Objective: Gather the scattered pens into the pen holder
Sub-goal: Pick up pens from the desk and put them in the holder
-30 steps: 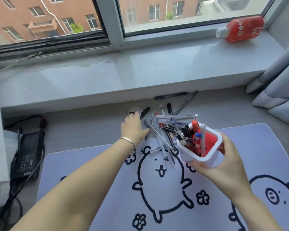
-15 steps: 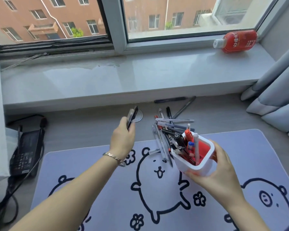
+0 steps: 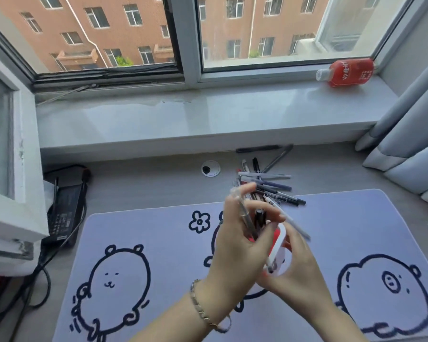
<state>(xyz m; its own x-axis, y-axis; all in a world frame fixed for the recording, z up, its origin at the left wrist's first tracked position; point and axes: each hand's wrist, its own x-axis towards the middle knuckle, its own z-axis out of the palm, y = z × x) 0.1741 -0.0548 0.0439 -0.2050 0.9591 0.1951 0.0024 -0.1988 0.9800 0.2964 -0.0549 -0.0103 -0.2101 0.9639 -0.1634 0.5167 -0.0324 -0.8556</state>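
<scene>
My right hand [image 3: 299, 272] grips the white pen holder [image 3: 277, 253] with its red inside, tilted over the mat. My left hand [image 3: 235, 245] crosses in front of it and is closed on a dark pen [image 3: 246, 218], whose lower end points down into the holder's mouth. A pale pen [image 3: 294, 224] sticks out of the holder to the right. Most of the holder is hidden behind my hands. Several loose pens [image 3: 269, 185] lie in a pile on the desk just beyond, with two more [image 3: 262, 149] by the windowsill's foot.
A lilac desk mat [image 3: 158, 230] with cartoon drawings covers the near desk. A round cable grommet [image 3: 210, 169] sits left of the pile. A black power adapter with cables [image 3: 64, 211] lies at far left. A red bottle [image 3: 346, 72] lies on the windowsill; curtains [image 3: 410, 134] hang at right.
My left hand lifted a dark pen off the desk beside the grommet and carried it right, over to the holder. The holder has tilted more in my right hand.
</scene>
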